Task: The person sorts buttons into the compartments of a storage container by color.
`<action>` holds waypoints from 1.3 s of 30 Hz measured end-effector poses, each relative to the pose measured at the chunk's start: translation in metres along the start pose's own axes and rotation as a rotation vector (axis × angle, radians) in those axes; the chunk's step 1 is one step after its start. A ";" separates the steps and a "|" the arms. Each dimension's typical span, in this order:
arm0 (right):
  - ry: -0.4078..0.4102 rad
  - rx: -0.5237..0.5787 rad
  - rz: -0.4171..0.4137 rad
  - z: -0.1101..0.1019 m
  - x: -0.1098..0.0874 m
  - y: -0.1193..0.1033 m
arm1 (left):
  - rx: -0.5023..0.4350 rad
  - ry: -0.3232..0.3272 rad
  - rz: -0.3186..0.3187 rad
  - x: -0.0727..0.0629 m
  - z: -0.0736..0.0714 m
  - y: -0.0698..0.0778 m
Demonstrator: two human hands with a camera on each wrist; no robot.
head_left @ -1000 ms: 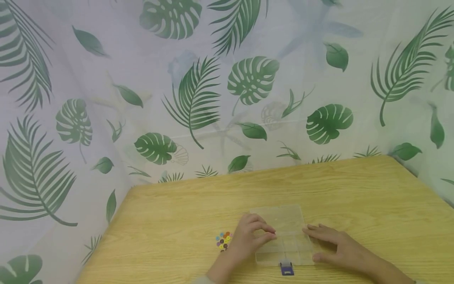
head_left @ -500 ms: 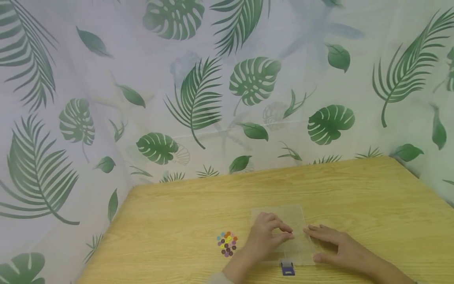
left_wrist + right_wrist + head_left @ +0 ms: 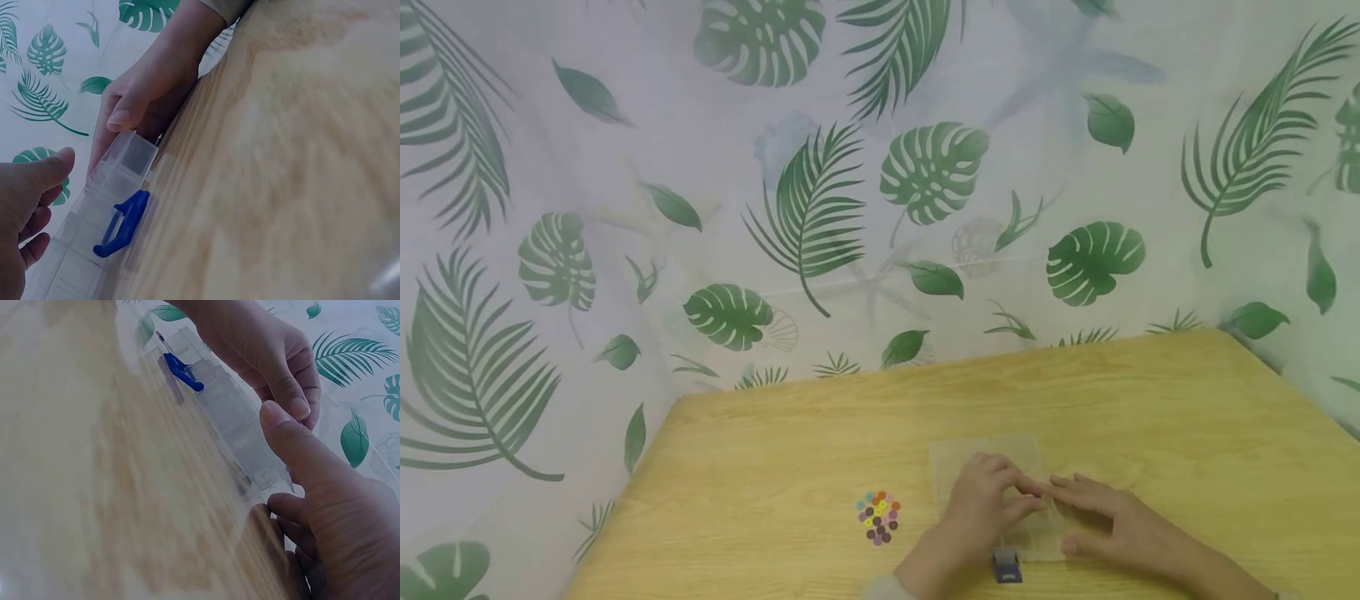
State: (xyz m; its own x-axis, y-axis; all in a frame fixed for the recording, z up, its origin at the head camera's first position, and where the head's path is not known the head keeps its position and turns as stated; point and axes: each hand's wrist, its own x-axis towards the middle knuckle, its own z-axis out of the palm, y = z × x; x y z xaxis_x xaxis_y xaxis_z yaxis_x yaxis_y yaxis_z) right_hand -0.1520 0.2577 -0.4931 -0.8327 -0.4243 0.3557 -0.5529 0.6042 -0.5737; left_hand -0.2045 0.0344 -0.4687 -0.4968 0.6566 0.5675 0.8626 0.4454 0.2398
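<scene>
A clear plastic compartment box (image 3: 951, 454) lies on the table, its blue latch (image 3: 1007, 568) toward me. Above the box's right part, my left hand (image 3: 983, 504) pinches a tiny reddish piece between thumb and forefinger. The fingers hide most of it; it looks like one of the buttons. My right hand (image 3: 1116, 521) rests at the box's right edge with fingers extended. The left fingertips are close to the right forefinger. In the right wrist view, the left hand (image 3: 269, 356) reaches over the box's compartments (image 3: 234, 415).
A pile of small round buttons (image 3: 878, 518) in several colours lies left of the box. The wood-grain table (image 3: 775, 467) extends behind and to both sides. A leaf-patterned cloth (image 3: 850, 208) hangs behind the table.
My left hand has moved right across the box, from its left part to its right side, still pinching. The button pile has come into fuller view. My right hand stays in place.
</scene>
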 end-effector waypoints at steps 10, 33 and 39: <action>-0.007 -0.008 0.037 -0.001 0.000 0.001 | 0.028 -0.047 -0.016 0.003 0.002 0.004; 0.051 -0.149 -0.023 0.003 0.000 0.004 | -0.029 0.032 -0.049 -0.008 -0.010 -0.004; 0.064 -0.164 -0.023 0.003 0.000 0.004 | -0.121 0.036 -0.088 -0.019 -0.018 -0.013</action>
State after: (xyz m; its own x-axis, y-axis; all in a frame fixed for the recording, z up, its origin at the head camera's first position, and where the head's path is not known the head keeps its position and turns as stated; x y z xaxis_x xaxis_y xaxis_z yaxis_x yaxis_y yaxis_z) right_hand -0.1539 0.2578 -0.4978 -0.8173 -0.3985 0.4162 -0.5644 0.6992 -0.4388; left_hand -0.2042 0.0051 -0.4681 -0.5693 0.5952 0.5672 0.8221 0.4224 0.3819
